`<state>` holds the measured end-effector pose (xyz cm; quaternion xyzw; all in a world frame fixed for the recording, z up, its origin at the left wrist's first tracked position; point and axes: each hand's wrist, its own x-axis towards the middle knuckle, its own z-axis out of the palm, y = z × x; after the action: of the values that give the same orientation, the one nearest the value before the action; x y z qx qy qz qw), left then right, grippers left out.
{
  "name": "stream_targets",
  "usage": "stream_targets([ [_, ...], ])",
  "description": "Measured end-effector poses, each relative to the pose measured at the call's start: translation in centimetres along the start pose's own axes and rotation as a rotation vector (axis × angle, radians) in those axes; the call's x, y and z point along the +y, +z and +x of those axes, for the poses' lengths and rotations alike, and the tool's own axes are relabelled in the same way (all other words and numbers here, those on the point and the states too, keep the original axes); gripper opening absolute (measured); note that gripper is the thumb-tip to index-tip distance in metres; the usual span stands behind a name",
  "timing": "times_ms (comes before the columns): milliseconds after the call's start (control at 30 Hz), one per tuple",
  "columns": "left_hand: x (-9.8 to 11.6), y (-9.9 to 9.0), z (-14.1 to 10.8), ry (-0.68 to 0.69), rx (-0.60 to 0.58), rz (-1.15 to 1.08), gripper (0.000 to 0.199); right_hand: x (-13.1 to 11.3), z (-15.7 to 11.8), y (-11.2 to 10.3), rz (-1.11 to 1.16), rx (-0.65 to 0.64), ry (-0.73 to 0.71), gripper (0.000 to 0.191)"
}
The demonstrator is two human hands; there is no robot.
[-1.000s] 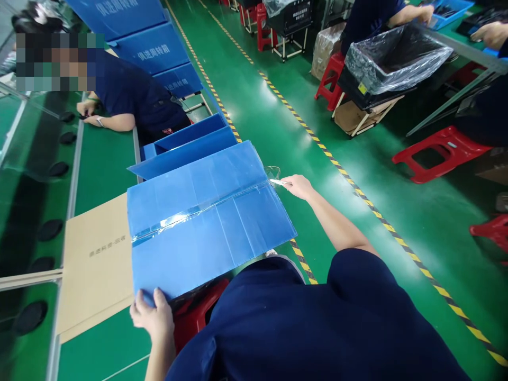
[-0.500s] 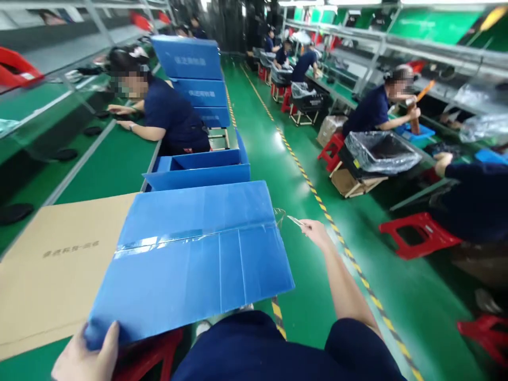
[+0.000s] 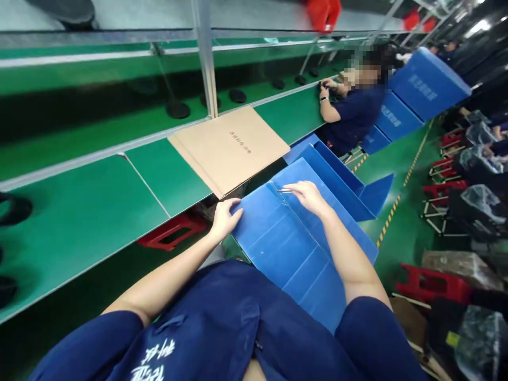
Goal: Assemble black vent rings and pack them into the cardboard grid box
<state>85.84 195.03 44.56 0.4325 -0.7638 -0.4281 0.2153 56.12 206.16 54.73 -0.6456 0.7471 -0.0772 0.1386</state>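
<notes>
A flat-folded blue corrugated plastic box [image 3: 281,248] lies slanted in front of me, a seam with clear tape [image 3: 305,227] running along it. My left hand [image 3: 225,217] grips its near left corner, thumb on top and the other fingers over the edge. Pinched in my right hand [image 3: 307,196] is a thin metal knife blade [image 3: 284,190]. Its tip is over the seam near the box's far left edge. Whether the tip touches the plastic I cannot tell.
A brown cardboard sheet [image 3: 234,145] lies on the green workbench [image 3: 99,206]. Beyond the box is an open blue bin [image 3: 337,169]. Stacked blue boxes [image 3: 420,84] stand by a seated co-worker [image 3: 353,111]. Red stools [image 3: 170,233] are under the bench and at the right.
My view has swung left toward the bench. The right hand has brought the blade from beside the box to above its taped seam. The left hand still holds the box's edge.
</notes>
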Motion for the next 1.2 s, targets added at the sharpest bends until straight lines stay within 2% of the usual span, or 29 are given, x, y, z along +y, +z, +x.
stream_targets([
  [67,-0.4,-0.3,-0.3,-0.015,-0.009,-0.068,0.030,-1.6,6.4,-0.7,-0.196,-0.133,-0.091,0.041],
  [133,-0.5,-0.8,-0.2,-0.052,-0.041,-0.135,0.025,-2.3,11.5,-1.0,-0.350,-0.261,-0.184,0.045],
  [200,-0.6,-1.4,0.1,-0.088,-0.081,-0.196,0.021,-2.4,15.2,-0.9,-0.434,-0.393,-0.271,0.046],
  [300,-1.0,-1.9,0.9,-0.103,-0.128,-0.276,0.014,-1.9,18.4,-0.3,-0.458,-0.566,-0.370,0.044],
  [533,-1.8,-2.7,1.6,-0.089,-0.213,-0.422,0.012,-1.0,21.9,0.5,-0.351,-0.856,-0.474,0.042],
  [833,-2.8,-3.8,2.9,-0.030,-0.305,-0.534,0.014,-0.6,24.7,0.8,-0.351,-1.104,-0.548,0.053],
  [1033,-3.4,-3.8,3.3,-0.061,-0.360,-0.591,0.011,1.4,26.4,1.2,-0.316,-1.151,-0.508,0.050],
  [1167,-3.3,-4.0,3.7,-0.138,-0.413,-0.642,0.012,3.3,26.2,2.1,-0.208,-1.172,-0.399,0.044],
  [1200,-3.3,-4.1,3.7,-0.152,-0.424,-0.652,0.013,3.8,26.1,2.2,-0.183,-1.123,-0.343,0.039],
])
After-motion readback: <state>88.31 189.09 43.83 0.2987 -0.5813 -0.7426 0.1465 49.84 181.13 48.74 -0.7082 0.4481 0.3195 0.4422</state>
